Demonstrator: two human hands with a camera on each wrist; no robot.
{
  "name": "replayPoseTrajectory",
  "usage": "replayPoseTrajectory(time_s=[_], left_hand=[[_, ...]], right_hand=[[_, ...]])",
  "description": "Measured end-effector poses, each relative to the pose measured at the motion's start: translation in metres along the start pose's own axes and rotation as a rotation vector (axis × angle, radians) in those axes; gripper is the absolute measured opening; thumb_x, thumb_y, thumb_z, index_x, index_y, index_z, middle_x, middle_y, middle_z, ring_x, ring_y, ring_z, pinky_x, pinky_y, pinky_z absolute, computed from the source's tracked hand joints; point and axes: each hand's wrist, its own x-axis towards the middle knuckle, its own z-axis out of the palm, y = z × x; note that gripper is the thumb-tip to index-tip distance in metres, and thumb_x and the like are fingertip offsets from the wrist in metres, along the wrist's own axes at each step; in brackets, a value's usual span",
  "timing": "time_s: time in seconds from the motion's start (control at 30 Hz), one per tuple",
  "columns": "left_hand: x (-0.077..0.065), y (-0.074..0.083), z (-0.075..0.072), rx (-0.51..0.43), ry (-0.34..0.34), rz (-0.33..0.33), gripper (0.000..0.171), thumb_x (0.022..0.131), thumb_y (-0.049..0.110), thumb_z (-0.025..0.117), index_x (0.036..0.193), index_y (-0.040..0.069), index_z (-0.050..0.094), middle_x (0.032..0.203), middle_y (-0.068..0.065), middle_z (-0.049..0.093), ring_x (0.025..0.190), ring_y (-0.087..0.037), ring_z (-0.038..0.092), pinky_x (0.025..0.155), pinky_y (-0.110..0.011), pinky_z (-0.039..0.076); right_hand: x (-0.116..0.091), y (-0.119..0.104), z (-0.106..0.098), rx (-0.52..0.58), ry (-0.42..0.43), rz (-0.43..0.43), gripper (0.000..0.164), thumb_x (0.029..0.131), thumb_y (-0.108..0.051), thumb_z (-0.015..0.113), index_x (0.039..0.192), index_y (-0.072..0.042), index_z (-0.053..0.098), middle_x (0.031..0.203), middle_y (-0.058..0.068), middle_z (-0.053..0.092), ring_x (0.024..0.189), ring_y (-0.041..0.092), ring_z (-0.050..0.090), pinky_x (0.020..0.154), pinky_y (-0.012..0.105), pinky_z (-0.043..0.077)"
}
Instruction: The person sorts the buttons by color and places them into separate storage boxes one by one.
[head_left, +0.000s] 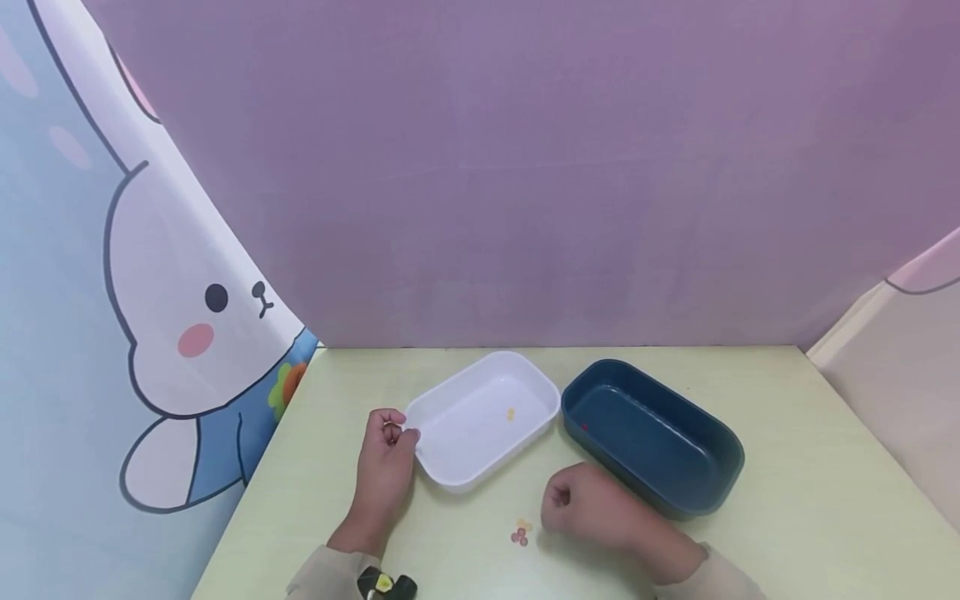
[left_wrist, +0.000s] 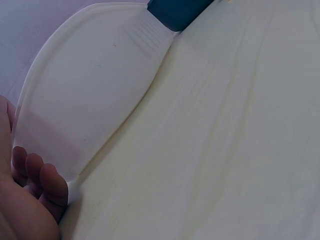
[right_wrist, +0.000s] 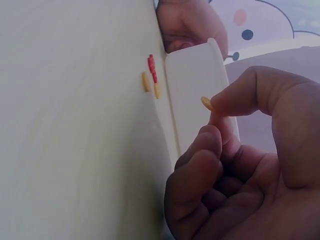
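A tiny yellow piece [right_wrist: 205, 103] is up in the air, pinched by the right hand [head_left: 592, 510].
It might slip and drop, I think, because it is so small and only the thumb and finger tips, almost together, have hold of it. The left hand [head_left: 384, 468] curls its fingers on the edge of the white tray [head_left: 461, 437]; a hard tug could tip that. The blue tray [head_left: 652, 446] just beside it looks hard and shiny, with round corners. Thin, flat red and yellow pieces [head_left: 521, 532] lie bunched on the smooth, pale surface [head_left: 450, 554]; a bump could scatter them.

The left tray [head_left: 465, 429] is white, the right tray [head_left: 652, 433] dark teal, the small pieces [head_left: 522, 532] red and yellow.
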Motion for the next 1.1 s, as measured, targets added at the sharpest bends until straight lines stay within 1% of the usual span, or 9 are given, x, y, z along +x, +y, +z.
replayPoseTrajectory(time_s=[0.1,0.27,0.4,0.5,0.73,0.83,0.97,1.1], left_hand=[[0.000,0.001,0.001,-0.002,-0.003,-0.002,0.026,0.109,0.014,0.061,0.131,0.013,0.049,0.098,-0.005,0.047,0.090,-0.021,0.050,0.073,-0.026,0.046],[-0.001,0.002,0.000,-0.007,-0.010,-0.010,0.026,0.109,0.014,0.061,0.132,0.013,0.049,0.100,-0.005,0.047,0.091,-0.021,0.050,0.074,-0.026,0.046],[-0.001,0.002,-0.001,-0.010,-0.009,-0.014,0.026,0.108,0.014,0.061,0.132,0.012,0.049,0.099,-0.005,0.047,0.091,-0.021,0.050,0.074,-0.026,0.047],[-0.001,0.002,-0.001,-0.012,0.001,-0.015,0.026,0.108,0.013,0.062,0.131,0.012,0.049,0.098,-0.005,0.048,0.091,-0.021,0.050,0.074,-0.025,0.047],[-0.002,0.003,-0.001,-0.006,-0.003,-0.026,0.026,0.109,0.015,0.061,0.132,0.013,0.049,0.100,-0.005,0.047,0.093,-0.021,0.050,0.074,-0.026,0.046],[-0.002,0.004,-0.001,-0.001,-0.006,-0.029,0.026,0.110,0.016,0.061,0.132,0.013,0.049,0.101,-0.005,0.047,0.093,-0.022,0.050,0.074,-0.026,0.046],[-0.002,0.004,-0.001,0.003,-0.003,-0.030,0.026,0.109,0.016,0.061,0.132,0.014,0.049,0.101,-0.005,0.047,0.093,-0.022,0.050,0.074,-0.026,0.046],[-0.001,0.004,-0.001,0.001,0.000,-0.030,0.026,0.109,0.015,0.061,0.131,0.013,0.049,0.101,-0.005,0.047,0.093,-0.021,0.050,0.074,-0.026,0.046]], right_hand=[[-0.001,-0.004,-0.004,0.034,-0.008,-0.008,0.022,0.088,-0.012,0.073,0.070,-0.022,0.065,0.063,-0.014,0.052,0.064,0.003,0.051,0.061,0.023,0.042],[-0.006,-0.015,-0.011,0.115,-0.027,0.009,0.020,0.092,-0.011,0.071,0.075,-0.020,0.067,0.065,-0.011,0.052,0.062,0.006,0.051,0.058,0.024,0.043],[-0.008,-0.021,-0.018,0.145,-0.014,0.019,0.016,0.093,-0.012,0.070,0.079,-0.019,0.071,0.064,-0.009,0.055,0.059,0.009,0.052,0.054,0.025,0.042],[-0.008,-0.025,-0.026,0.185,-0.016,0.026,0.012,0.094,-0.011,0.070,0.083,-0.017,0.072,0.064,-0.007,0.056,0.057,0.010,0.053,0.053,0.025,0.042],[-0.006,-0.037,-0.046,0.244,-0.005,0.027,0.008,0.092,-0.009,0.066,0.086,-0.011,0.071,0.061,-0.003,0.056,0.056,0.014,0.054,0.052,0.025,0.038],[-0.004,-0.042,-0.054,0.272,0.003,0.022,0.006,0.091,-0.007,0.066,0.086,-0.008,0.069,0.062,-0.001,0.056,0.057,0.016,0.056,0.051,0.026,0.041],[-0.001,-0.046,-0.062,0.306,0.005,0.022,0.004,0.091,-0.005,0.067,0.087,-0.006,0.068,0.066,0.000,0.058,0.060,0.017,0.057,0.054,0.028,0.050],[0.004,-0.050,-0.072,0.320,0.008,0.018,0.006,0.092,-0.004,0.068,0.086,-0.005,0.068,0.066,0.002,0.058,0.061,0.018,0.057,0.056,0.030,0.054]])
